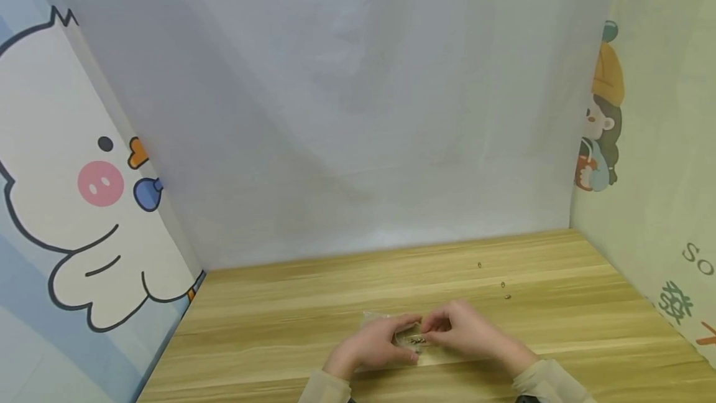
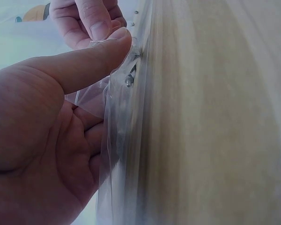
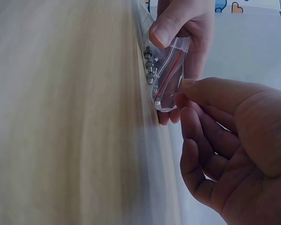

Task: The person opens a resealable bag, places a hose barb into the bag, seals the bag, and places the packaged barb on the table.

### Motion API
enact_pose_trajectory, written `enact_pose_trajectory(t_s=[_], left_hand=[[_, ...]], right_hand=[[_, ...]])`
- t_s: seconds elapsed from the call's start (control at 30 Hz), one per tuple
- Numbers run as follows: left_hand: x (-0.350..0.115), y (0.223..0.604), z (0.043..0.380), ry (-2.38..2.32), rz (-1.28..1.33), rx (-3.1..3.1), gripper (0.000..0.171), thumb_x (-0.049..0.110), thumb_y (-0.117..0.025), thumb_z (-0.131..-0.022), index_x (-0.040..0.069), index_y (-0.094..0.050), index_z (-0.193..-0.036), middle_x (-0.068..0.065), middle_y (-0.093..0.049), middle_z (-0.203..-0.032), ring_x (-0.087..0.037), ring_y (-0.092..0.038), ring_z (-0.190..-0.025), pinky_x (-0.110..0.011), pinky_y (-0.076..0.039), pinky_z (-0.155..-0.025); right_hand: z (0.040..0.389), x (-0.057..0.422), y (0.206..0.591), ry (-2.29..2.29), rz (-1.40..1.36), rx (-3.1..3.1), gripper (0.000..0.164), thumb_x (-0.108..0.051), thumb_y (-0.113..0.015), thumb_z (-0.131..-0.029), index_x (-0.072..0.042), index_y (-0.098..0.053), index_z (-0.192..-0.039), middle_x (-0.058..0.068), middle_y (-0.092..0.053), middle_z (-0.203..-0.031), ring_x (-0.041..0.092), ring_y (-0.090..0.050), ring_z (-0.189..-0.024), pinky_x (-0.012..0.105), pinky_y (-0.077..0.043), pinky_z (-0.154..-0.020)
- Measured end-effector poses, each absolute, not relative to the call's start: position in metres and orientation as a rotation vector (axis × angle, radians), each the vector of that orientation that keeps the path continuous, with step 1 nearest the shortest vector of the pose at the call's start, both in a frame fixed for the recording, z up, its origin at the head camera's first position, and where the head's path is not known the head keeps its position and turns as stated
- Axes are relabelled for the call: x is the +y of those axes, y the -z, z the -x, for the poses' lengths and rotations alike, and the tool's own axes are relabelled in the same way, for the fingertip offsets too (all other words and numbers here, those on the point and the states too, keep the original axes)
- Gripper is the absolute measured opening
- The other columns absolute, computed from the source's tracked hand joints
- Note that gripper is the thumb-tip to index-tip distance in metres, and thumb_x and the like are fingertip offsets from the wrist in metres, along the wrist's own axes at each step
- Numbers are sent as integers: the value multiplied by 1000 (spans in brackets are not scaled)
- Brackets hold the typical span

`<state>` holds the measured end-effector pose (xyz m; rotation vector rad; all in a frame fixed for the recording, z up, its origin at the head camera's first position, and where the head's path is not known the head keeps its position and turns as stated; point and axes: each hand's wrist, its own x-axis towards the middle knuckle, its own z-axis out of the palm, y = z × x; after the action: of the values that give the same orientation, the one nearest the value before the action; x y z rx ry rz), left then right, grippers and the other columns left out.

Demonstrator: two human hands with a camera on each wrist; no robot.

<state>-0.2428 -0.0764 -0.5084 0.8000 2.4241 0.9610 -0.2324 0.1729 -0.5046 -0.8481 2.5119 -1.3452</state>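
A clear zip bag (image 3: pixel 171 79) with a red line along its seal lies on the table under both hands. Several small metal pieces (image 3: pixel 149 65) are gathered inside it, grey and shiny. My left hand (image 1: pixel 377 342) holds the bag from the left, thumb on the near side of its mouth and fingers behind. From the right, my right hand (image 1: pixel 467 331) pinches the lip of the bag between thumb and index finger, its other fingers loosely curled. In the left wrist view, one metal piece (image 2: pixel 129 80) shows through the plastic, close over the table.
Three small metal pieces (image 1: pixel 503 285) lie apart on the wood-grain table (image 1: pixel 268 316), beyond and right of my right hand. A pale sheet (image 1: pixel 363 111) hangs behind the table's far edge. Printed cartoon panels (image 1: pixel 84 111) stand along the left and right sides.
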Motion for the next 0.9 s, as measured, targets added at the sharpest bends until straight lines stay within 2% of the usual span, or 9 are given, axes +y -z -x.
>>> enact_pose_trajectory(t_s=[0.33,0.7,0.9], left_hand=[[-76,509,243,-944,-807,2451,73,37,-85,-94,26,-53,-159,8,-56,-157,-18,-51,-144,-48,-45,-118],[-75,510,243,-915,-838,2480,75,36,-86,-92,26,-53,-160,5,-58,-156,-19,-53,-141,-45,-45,-117],[-75,509,243,-905,-842,2477,75,37,-85,-93,26,-53,-160,5,-57,-156,-18,-52,-142,-44,-44,-118]], right_hand=[[235,174,508,1296,853,2561,5,-12,-79,-96,-13,-82,-100,-11,-77,-93,5,-67,-82,25,-57,-73],[234,184,507,1302,815,2557,6,-14,-80,-96,-13,-82,-102,-10,-78,-94,6,-69,-84,26,-57,-75],[234,198,509,1303,809,2572,7,-11,-80,-95,-12,-82,-101,-3,-78,-94,7,-69,-86,26,-59,-78]])
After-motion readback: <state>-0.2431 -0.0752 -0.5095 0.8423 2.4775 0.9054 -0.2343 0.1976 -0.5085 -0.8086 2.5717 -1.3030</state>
